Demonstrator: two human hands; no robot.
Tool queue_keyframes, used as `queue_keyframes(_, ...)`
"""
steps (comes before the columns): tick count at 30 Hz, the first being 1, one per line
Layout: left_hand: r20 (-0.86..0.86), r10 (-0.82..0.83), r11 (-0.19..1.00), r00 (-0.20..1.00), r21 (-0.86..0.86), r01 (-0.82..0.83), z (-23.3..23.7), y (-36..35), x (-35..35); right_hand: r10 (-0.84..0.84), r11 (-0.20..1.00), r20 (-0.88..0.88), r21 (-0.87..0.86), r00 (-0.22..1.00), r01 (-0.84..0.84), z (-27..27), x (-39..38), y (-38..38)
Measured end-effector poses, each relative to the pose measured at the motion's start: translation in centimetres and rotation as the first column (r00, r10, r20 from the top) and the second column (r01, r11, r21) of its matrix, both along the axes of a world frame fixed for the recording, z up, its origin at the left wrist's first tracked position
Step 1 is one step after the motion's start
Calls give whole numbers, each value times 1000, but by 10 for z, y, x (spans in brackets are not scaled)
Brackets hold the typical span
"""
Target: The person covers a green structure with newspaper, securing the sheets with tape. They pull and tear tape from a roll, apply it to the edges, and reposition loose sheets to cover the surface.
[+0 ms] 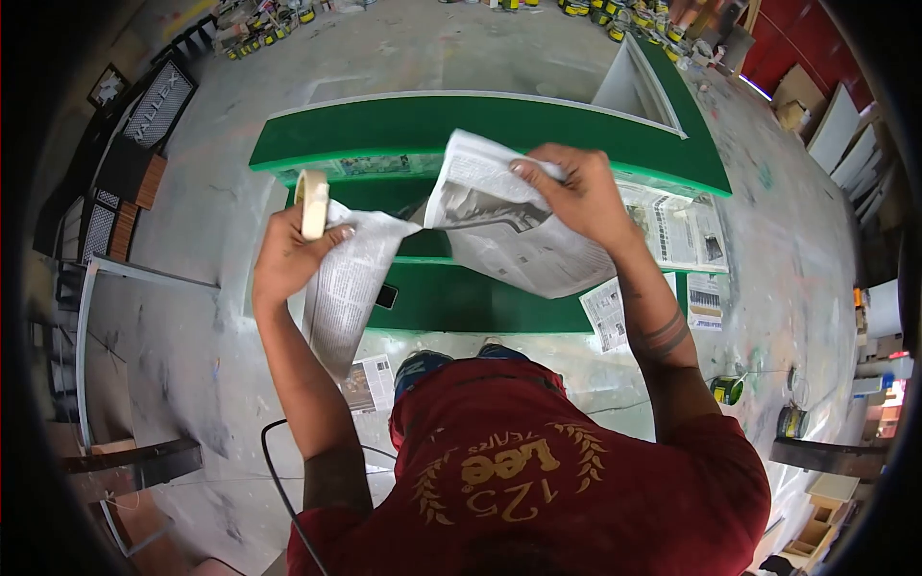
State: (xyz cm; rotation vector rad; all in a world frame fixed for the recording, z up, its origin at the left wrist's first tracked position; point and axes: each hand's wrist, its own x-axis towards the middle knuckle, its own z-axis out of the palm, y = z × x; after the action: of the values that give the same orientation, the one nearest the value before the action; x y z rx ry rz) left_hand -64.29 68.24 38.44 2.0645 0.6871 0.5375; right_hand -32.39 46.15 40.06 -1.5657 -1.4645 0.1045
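My left hand (284, 257) is closed on a strip of newspaper (357, 269), its thumb pressed on the sheet. A roll of masking tape (315, 207) sits at the fingers of that same hand. My right hand (588, 197) pinches a larger newspaper sheet (523, 240) between thumb and fingers. The two pieces come close to each other at a narrow point between my hands. Both are held over a green-painted piece of furniture (480, 123), whose lower parts are partly hidden behind the paper.
More newspaper (672, 228) covers the furniture's right side. A dark phone (386, 296) lies on a green surface. Loose newspaper (370, 382) is on the floor. An open paint can (727, 390) stands at right, several cans (624, 19) at the back. A metal frame (88, 336) stands at left.
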Motion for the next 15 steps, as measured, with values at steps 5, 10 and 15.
queue_keyframes(5,233,138,990,963,-69,-126,-12,9,-10,-142,990,-106,-30,984,139,-9,41,-13)
queue_keyframes(10,263,302,953,916,-81,-291,-24,25,-28,-288,958,-114,-16,951,288,-26,93,-38)
queue_keyframes(15,325,416,908,849,-95,-408,-33,40,-48,-405,913,-176,-118,897,390,-41,140,-83)
